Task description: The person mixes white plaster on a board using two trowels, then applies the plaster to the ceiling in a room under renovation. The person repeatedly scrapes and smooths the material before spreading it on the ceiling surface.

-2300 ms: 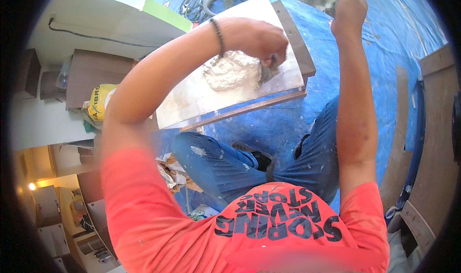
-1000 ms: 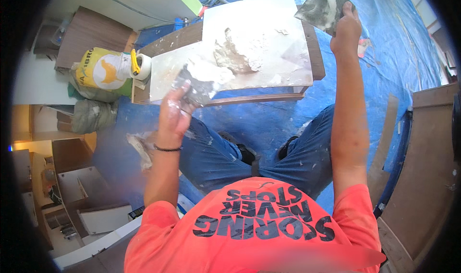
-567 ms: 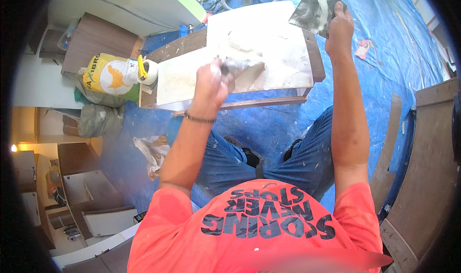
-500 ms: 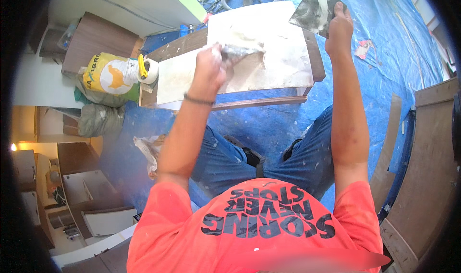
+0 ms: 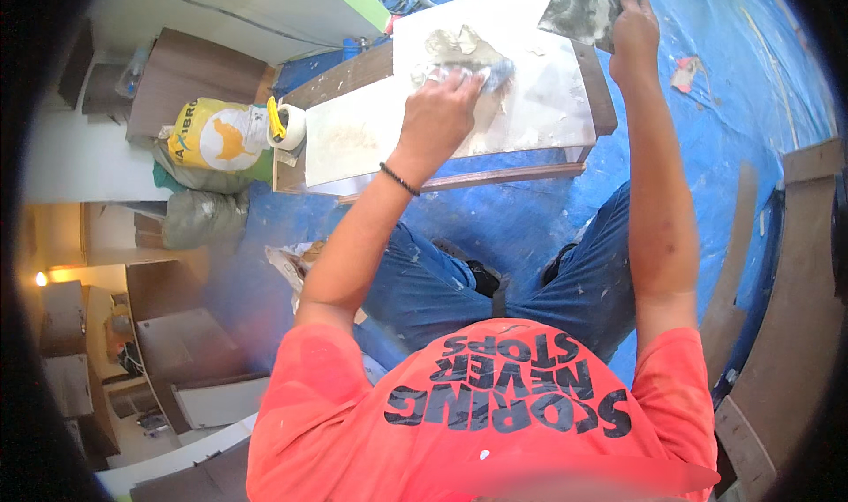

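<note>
Fingers (image 5: 453,84) of the left hand (image 5: 439,113) press together on a grey blade (image 5: 501,75) at the paste (image 5: 475,50) on the white board (image 5: 549,100); the right hand (image 5: 635,36) pinches a smeared plate (image 5: 576,9) by its edge near the board's far corner. Both tools look light, thin and stiff, probably slippery where smeared, best held by clean edges. Yellow bag (image 5: 196,122) and red shirt (image 5: 322,405) carry dark lettering.

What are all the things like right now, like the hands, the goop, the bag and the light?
Left hand: closed around a flat tool
Flat tool: partly hidden, at the goop
Right hand: gripping a dark plate
Dark plate: streaked white
White goop: lumpy, uneven
White board: smeared
Yellow-and-white bag: bulging
Blue sheet: spread out, speckled
Lamp: lit
</note>
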Motion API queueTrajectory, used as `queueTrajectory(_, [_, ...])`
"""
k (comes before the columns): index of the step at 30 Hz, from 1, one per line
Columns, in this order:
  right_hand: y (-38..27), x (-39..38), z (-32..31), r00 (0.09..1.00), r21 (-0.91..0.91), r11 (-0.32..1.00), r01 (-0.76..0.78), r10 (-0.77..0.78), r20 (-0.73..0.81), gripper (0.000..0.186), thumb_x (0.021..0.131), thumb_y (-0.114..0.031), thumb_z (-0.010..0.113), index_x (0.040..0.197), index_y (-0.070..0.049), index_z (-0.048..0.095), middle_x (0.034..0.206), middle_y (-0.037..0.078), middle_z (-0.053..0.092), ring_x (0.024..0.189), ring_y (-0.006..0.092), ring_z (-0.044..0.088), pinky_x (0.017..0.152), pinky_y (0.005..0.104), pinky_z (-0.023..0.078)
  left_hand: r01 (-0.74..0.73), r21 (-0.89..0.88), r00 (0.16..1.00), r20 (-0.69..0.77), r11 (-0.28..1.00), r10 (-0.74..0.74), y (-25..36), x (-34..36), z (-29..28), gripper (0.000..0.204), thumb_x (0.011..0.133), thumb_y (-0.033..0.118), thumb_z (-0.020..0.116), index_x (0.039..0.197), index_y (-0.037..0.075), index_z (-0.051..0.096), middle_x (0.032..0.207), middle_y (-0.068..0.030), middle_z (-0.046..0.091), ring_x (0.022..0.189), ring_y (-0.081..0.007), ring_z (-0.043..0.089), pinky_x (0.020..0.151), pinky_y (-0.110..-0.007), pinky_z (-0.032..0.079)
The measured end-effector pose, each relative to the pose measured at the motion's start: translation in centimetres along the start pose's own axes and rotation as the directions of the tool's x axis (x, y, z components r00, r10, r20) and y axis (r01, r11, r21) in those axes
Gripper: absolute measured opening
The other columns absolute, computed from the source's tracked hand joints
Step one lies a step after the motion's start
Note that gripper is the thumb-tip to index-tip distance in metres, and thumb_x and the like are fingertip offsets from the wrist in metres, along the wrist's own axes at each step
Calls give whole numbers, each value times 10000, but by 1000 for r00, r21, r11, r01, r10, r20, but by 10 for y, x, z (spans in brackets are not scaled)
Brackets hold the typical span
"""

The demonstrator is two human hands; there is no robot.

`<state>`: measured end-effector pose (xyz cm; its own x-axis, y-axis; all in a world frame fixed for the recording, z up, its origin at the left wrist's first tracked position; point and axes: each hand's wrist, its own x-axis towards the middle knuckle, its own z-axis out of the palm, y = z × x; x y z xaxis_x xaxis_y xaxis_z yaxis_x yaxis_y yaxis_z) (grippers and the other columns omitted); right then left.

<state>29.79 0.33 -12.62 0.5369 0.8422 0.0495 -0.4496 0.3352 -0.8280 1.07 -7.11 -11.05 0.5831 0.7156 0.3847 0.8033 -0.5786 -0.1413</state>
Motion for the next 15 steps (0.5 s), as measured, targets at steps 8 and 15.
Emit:
queueTrajectory(8, [-3, -3, 8, 996, -5, 997, 78, -79, -49, 413, 1095, -292, 470, 1312, 36, 599, 1207, 141, 670, 1053, 237, 615, 937, 348, 481, -4, 17, 1000, -13, 1000, 4, -27, 36, -57, 259, 876, 68, 601, 1083, 154, 730, 916, -150, 717, 818, -365, 708, 686, -479, 556])
queueTrajectory(15, [10, -5, 10, 988, -63, 987, 150, -151, -16, 440, 1093, -291, 472, 1333, 61, 582, 1238, 172, 660, 1121, 278, 603, 993, 358, 464, -89, -157, 990, 96, 984, 104, -21, 18, -30, 274, 838, 119, 646, 1094, 140, 743, 876, -158, 716, 793, -374, 698, 727, -470, 558])
